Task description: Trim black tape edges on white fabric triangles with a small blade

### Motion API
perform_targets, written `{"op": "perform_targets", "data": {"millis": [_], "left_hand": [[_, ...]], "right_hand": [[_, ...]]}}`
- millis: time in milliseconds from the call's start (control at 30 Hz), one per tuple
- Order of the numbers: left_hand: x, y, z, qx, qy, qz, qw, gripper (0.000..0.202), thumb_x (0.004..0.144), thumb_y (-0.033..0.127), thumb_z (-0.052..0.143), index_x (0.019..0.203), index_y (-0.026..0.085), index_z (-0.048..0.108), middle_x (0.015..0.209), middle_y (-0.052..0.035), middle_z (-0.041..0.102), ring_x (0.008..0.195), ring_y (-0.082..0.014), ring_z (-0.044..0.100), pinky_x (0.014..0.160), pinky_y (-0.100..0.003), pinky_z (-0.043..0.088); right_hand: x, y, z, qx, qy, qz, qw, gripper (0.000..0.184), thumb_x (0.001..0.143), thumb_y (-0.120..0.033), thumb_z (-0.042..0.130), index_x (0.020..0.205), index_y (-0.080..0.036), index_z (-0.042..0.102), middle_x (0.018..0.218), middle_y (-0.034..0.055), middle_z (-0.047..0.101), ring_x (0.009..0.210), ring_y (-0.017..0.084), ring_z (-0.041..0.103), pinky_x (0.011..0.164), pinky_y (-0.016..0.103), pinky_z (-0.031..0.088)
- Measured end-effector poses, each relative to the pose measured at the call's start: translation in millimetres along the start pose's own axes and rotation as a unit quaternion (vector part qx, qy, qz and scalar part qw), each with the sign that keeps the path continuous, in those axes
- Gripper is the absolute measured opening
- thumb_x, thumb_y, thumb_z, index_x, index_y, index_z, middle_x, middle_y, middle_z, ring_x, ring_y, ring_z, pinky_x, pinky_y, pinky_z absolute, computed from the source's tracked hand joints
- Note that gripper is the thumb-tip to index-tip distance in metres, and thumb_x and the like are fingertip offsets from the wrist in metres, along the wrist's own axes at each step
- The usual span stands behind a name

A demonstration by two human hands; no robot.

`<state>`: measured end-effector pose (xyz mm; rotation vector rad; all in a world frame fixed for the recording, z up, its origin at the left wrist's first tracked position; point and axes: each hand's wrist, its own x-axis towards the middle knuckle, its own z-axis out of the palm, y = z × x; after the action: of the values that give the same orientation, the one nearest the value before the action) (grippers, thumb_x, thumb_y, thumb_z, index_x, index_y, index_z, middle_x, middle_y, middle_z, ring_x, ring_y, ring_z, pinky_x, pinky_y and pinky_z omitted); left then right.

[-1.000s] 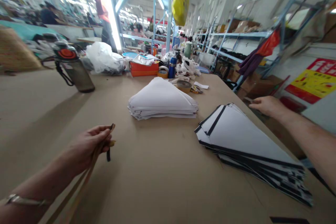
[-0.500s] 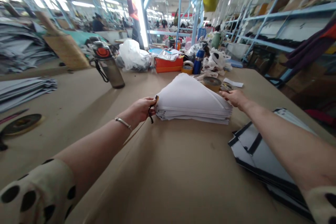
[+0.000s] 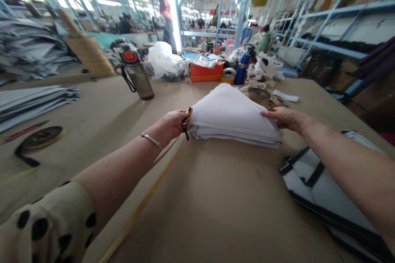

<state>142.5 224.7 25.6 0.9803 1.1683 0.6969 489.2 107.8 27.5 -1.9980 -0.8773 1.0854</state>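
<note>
A stack of white panels (image 3: pixel 230 109), roughly triangular with a rounded far tip, lies in the middle of the table. My left hand (image 3: pixel 177 122) is closed at the stack's left corner, pinching the end of a black and yellow tape strip (image 3: pixel 148 197). The strip's yellow length trails down toward the near table edge. At the right corner, my right hand (image 3: pixel 284 118) grips the edge of the top panel, fingertips on its upper face. Beyond that hand lie a tape roll (image 3: pixel 258 95) and a small yellow-handled tool (image 3: pixel 277 101), partly hidden.
Black-edged panels (image 3: pixel 324 189) lie under my right forearm. On the left are another tape roll (image 3: pixel 43 136), a pink pen-like tool (image 3: pixel 26 131) and stacked sheets (image 3: pixel 33 100). A bottle (image 3: pixel 138 76), plastic bag (image 3: pixel 163 61), red box (image 3: pixel 206 72) and blue flask (image 3: pixel 242 70) stand behind.
My right hand has moved inward onto the stack's right corner. My left hand still holds the tape at the left corner. The whole view has shifted slightly, with everything appearing further right.
</note>
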Motion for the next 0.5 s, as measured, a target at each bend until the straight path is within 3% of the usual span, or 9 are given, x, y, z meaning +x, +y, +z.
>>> {"op": "perform_targets", "data": {"millis": [167,367,500], "left_hand": [[-3,-2,-0.7,-0.011,-0.007,-0.02,1.0,0.006,0.083,0.013,0.056,0.079,0.017,0.055,0.056,0.0032,0.052,0.04,-0.0123,0.049,0.042,-0.025,0.044],[0,0,-4.2,-0.054,-0.017,-0.016,0.998,0.01,0.076,0.007,0.056,0.073,0.017,0.054,0.052,0.0011,0.054,0.037,-0.0151,0.05,0.04,-0.027,0.046],[2,4,-5.2,-0.083,-0.026,-0.019,0.996,0.01,0.076,0.005,0.057,0.071,0.015,0.055,0.051,-0.0002,0.055,0.039,-0.0141,0.051,0.041,-0.025,0.047]], "right_hand": [[-14,-21,4,0.004,0.034,0.007,0.999,0.043,0.066,-0.039,0.078,0.099,-0.015,0.063,0.079,0.005,0.069,0.057,0.013,0.06,0.048,0.023,0.044],[-26,-9,30,0.0,-0.036,0.025,0.999,0.043,0.062,-0.041,0.08,0.092,-0.015,0.063,0.062,0.0009,0.064,0.047,0.01,0.053,0.042,0.02,0.04],[-41,-5,45,0.089,-0.071,0.027,0.993,0.045,0.061,-0.035,0.081,0.097,-0.016,0.061,0.075,0.0039,0.07,0.057,0.015,0.062,0.052,0.025,0.05]]}}
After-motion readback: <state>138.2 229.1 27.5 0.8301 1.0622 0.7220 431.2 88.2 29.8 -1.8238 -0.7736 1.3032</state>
